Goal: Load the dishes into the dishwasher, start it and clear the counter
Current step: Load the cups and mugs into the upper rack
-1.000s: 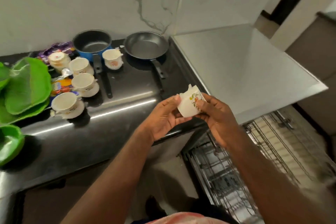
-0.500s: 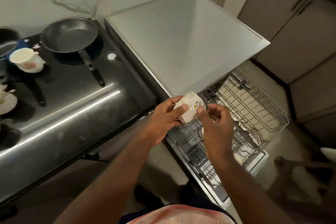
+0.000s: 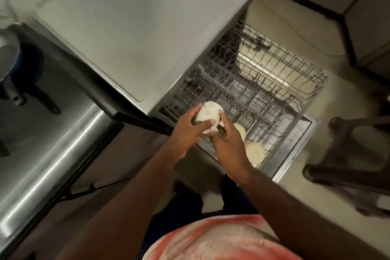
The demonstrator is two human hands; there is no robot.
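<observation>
Now, from the head camera, both hands meet over the pulled-out dishwasher rack [image 3: 274, 82]. The left hand [image 3: 186, 133] curls its fingers and thumb round a white cup [image 3: 205, 113], which is tilted just above the rack's near edge. The right hand [image 3: 229, 143] pinches the cup's other side. Two pale dishes [image 3: 255, 152] sit in the rack just beside the right hand. A dark pan handle [image 3: 45, 102] lies on the steel counter [image 3: 52, 143] to the left.
</observation>
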